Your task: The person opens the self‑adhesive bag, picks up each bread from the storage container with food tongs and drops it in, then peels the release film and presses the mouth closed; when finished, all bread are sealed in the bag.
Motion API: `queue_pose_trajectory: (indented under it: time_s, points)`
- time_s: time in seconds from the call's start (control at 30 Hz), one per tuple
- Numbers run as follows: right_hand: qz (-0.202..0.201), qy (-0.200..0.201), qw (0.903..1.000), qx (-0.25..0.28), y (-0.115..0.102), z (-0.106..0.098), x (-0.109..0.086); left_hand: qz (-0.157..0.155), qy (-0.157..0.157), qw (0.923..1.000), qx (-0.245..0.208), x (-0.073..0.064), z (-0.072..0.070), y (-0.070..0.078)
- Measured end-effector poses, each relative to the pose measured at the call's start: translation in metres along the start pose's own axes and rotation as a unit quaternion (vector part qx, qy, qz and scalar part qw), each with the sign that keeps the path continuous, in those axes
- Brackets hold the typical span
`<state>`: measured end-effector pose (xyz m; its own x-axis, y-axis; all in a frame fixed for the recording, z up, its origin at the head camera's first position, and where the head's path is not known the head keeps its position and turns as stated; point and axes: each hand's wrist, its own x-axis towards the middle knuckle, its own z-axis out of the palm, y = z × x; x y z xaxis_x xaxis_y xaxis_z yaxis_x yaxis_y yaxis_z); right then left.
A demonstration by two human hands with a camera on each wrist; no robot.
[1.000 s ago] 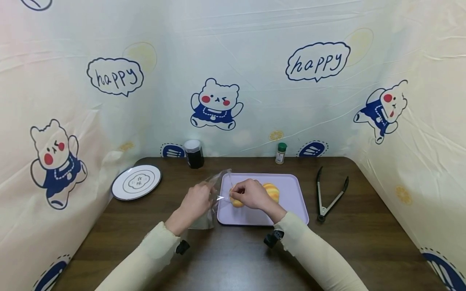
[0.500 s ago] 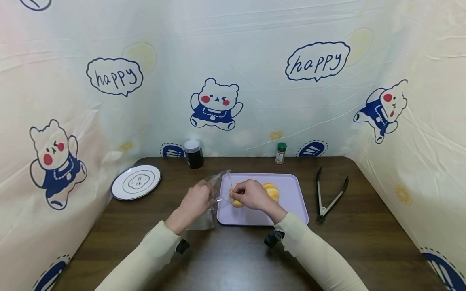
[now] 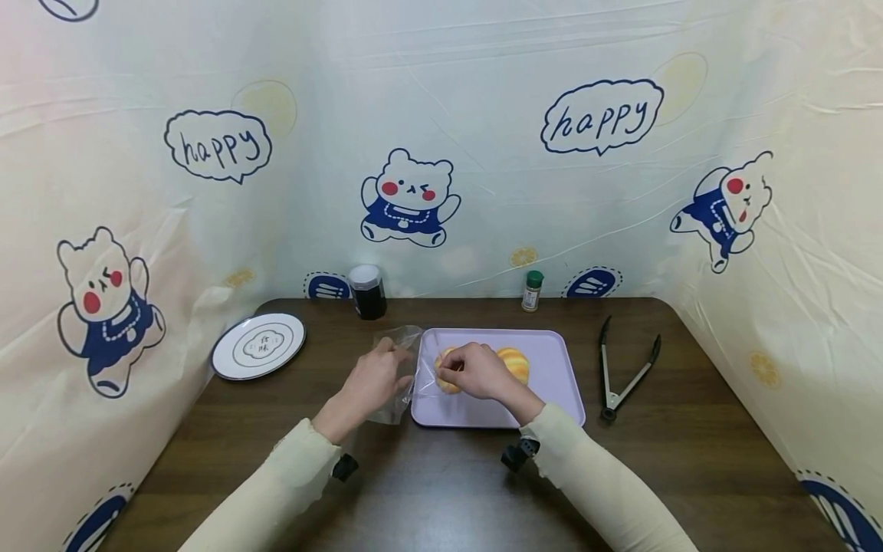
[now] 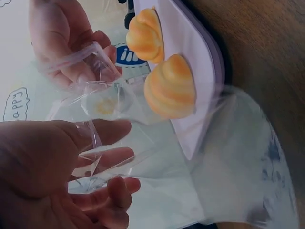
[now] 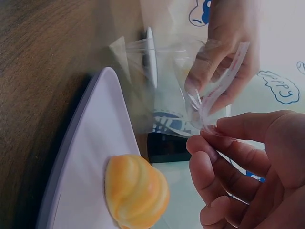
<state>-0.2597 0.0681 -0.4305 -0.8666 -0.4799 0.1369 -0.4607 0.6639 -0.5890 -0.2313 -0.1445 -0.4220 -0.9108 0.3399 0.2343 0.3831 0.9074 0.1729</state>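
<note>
From the head, a clear plastic bag (image 3: 395, 410) is slung between the two hands just at the left edge of a lilac tray (image 3: 548, 395), part of its film reaching over the rim. The left hand (image 3: 369, 383) lies against the film with its thumb parted from its fingers; the right hand (image 3: 476, 372) is over the tray, thumb and fingertips brought together, hiding much of one bread roll (image 3: 445, 383), while a second roll (image 3: 516, 364) shows beside the wrist. This view alone takes in the wider dark wooden table (image 3: 441, 483): a white plate (image 3: 258, 346) far left, a dark jar (image 3: 370, 297) and a green-capped bottle (image 3: 531, 293) at the back, and spread tongs (image 3: 612, 399) right of the tray. The left wrist view uncovers what the right hand masks from above: both rolls whole in outline, the nearer one partly behind film, and the bag's wide body ballooning out over the table. The left hand's fingers, some bent, show through and around the plastic, holding loosely apart. The right wrist view shows the pinch plainly: right thumb and forefinger grip the end of the bag's zip strip (image 5: 225, 88). Only one roll appears there.
</note>
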Motion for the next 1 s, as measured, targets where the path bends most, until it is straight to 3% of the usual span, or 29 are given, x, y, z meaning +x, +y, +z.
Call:
queue_pose_trajectory:
  time_s: [0.1,0.3,0.53,0.8,1.0]
  points:
    - [0.004,-0.004,1.0000,-0.001,0.0002,0.0000,0.0000,0.000,-0.003,1.0000,0.007,-0.0003,0.0006,-0.0007]
    - [0.010,-0.015,0.9998,0.005,0.0018,-0.0006,0.0003,-0.028,-0.010,0.9995,-0.013,0.0001,-0.0008,-0.0007]
    - [0.012,-0.018,0.9998,0.004,0.0028,-0.0011,-0.0002,-0.012,-0.002,0.9997,-0.021,0.0013,-0.0027,-0.0012]
    - [-0.007,-0.028,0.9995,0.013,0.0019,-0.0021,0.0008,-0.029,-0.062,0.9974,-0.022,0.0034,-0.0004,-0.0034]
    - [0.012,-0.020,0.9996,0.015,0.0024,-0.0051,0.0013,-0.024,-0.077,0.9966,-0.017,0.0027,0.0003,-0.0073]
